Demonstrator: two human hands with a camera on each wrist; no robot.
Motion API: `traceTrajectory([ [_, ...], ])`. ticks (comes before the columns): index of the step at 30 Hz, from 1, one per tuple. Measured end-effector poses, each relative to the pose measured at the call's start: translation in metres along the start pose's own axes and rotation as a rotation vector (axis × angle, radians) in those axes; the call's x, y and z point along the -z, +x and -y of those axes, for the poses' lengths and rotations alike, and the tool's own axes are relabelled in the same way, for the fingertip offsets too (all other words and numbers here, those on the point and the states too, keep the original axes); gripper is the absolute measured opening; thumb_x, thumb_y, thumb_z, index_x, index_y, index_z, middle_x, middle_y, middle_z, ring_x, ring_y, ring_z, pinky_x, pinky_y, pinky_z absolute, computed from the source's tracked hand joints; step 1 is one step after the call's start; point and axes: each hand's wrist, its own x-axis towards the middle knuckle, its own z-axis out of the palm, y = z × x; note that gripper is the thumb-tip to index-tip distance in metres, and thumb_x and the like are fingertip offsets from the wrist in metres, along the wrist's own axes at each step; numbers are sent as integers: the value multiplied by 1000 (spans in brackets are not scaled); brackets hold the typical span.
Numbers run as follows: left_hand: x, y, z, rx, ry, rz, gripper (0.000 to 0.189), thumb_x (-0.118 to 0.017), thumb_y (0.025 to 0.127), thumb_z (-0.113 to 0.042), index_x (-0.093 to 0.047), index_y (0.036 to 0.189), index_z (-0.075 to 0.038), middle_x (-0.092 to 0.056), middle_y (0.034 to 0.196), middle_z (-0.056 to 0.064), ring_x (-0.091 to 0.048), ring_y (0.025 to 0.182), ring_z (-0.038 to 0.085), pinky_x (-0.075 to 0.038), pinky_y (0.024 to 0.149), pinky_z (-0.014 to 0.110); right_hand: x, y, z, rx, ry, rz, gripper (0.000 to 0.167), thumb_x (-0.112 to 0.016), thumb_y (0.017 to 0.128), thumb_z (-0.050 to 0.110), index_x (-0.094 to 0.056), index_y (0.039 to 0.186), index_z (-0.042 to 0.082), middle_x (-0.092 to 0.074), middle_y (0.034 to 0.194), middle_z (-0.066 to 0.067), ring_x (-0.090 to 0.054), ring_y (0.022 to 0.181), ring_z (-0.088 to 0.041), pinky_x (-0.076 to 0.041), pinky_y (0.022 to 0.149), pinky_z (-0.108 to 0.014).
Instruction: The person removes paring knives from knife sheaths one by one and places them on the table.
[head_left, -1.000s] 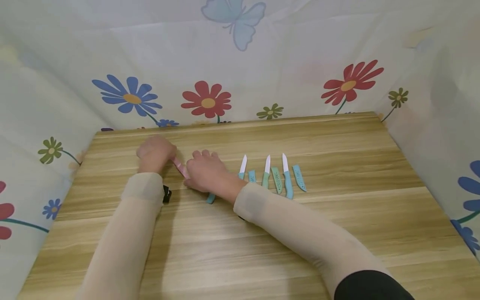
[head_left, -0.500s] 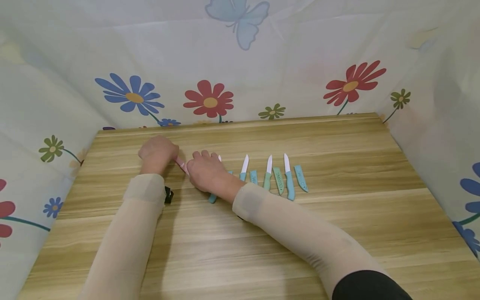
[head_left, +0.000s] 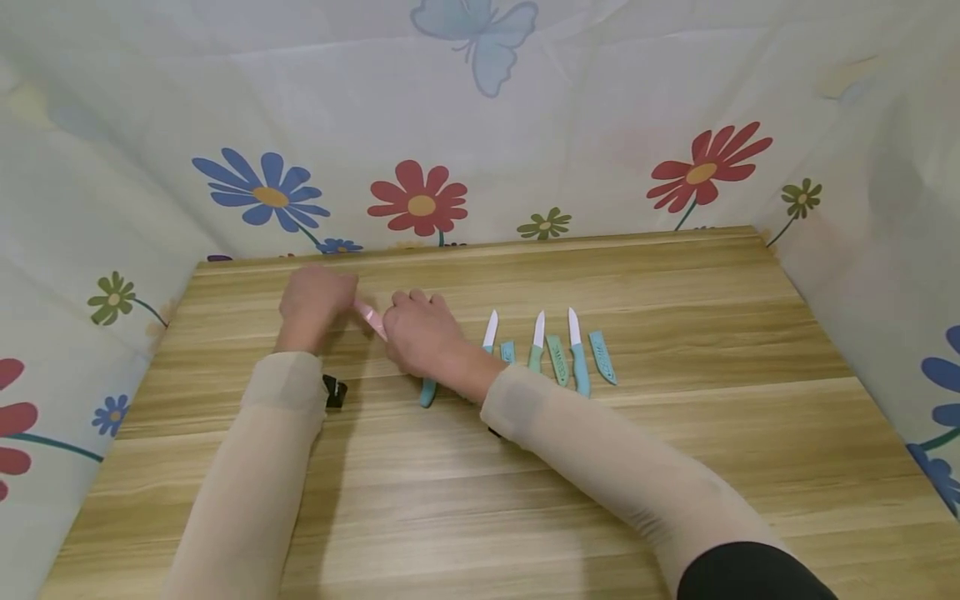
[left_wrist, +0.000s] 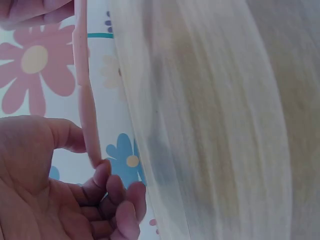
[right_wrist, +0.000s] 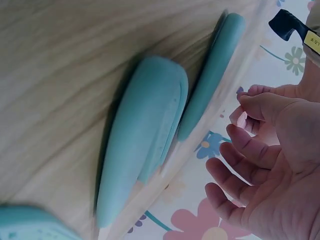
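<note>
Both hands hold a slim pink paring knife [head_left: 370, 319] between them, raised at the left side of the table. Its lower end is pinched by the thumb and a finger of my left hand [head_left: 317, 302], as the left wrist view shows; a seam crosses the pink knife [left_wrist: 82, 82] midway. My right hand [head_left: 423, 335] pinches the other end, mostly hidden behind its fingers. Beneath the right hand a teal knife handle [head_left: 428, 392] pokes out, the rest of that knife covered. In the right wrist view a teal handle [right_wrist: 135, 140] lies close by on the wood.
To the right lie a teal knife [head_left: 490, 329], a teal sheath [head_left: 508, 352], a green knife [head_left: 537, 342], a green sheath [head_left: 557, 360], a blue knife [head_left: 578, 358] and a blue sheath [head_left: 602, 357]. A flowered cloth [head_left: 600, 125] stands behind the wooden table [head_left: 420, 508].
The right hand has shifted slightly right and away from the left hand, so more of the pink knife shows between them. It now covers the teal blade tip that showed half a second ago.
</note>
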Motion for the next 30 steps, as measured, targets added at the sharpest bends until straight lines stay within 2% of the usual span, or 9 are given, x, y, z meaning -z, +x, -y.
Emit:
traceTrajectory([
  [3,2,1,1,-44,-85,-2,53,-51,104,-48,-65,96,3,-61,111,26,-55,88,33,-49,67,38,3,-4,-5,6,0,-15,16,-65,102,34,-71,100,18,-62,128,-1,-55,114,-21,-47,99,-44],
  [6,3,3,3,-87,-161,-11,48,-54,103,-44,-64,91,1,-62,105,26,-55,82,31,-46,68,37,7,-6,-11,-2,3,-26,20,-67,102,36,-71,103,17,-62,134,-3,-56,118,-22,-48,100,-45],
  [8,4,4,3,-99,-201,-6,47,-55,102,-41,-66,90,3,-64,94,22,-56,73,27,-45,65,36,9,-8,-15,-13,11,-28,20,-68,101,36,-70,101,16,-62,129,-2,-56,116,-22,-47,98,-44],
  [12,4,4,3,-59,-393,45,45,-60,102,-37,-71,107,6,-65,75,8,-64,58,16,-54,63,32,12,-11,-23,-29,28,-34,19,-70,100,35,-68,97,17,-59,114,1,-54,107,-20,-46,95,-42],
  [15,2,2,2,-40,-589,103,44,-64,104,-34,-68,120,7,-67,84,6,-70,63,13,-63,72,33,13,-14,-28,-36,32,-43,19,-70,100,35,-68,98,16,-59,112,1,-55,106,-20,-46,94,-42],
  [18,0,-1,0,-36,-750,156,42,-64,106,-30,-65,124,7,-69,94,7,-74,71,14,-63,83,37,13,-16,-33,-45,38,-57,20,-70,100,35,-70,101,15,-60,113,1,-55,106,-20,-47,93,-42],
  [20,-1,-2,0,-28,-840,194,40,-64,107,-29,-64,124,6,-70,95,7,-75,74,15,-62,88,39,13,-18,-37,-50,41,-63,21,-71,99,36,-71,103,15,-60,114,1,-56,107,-20,-47,94,-42],
  [25,-2,-5,1,-2,-1024,287,37,-64,108,-27,-61,127,4,-75,90,5,-76,80,18,-61,89,37,13,-21,-44,-57,59,-69,25,-75,99,36,-72,106,13,-62,119,-1,-56,109,-22,-47,96,-44],
  [30,-4,-10,0,-5,-1145,346,33,-61,109,-23,-60,127,5,-77,94,8,-78,88,20,-59,94,37,14,-25,-51,-63,74,-68,26,-74,100,35,-72,109,11,-63,119,-2,-57,111,-22,-48,98,-45],
])
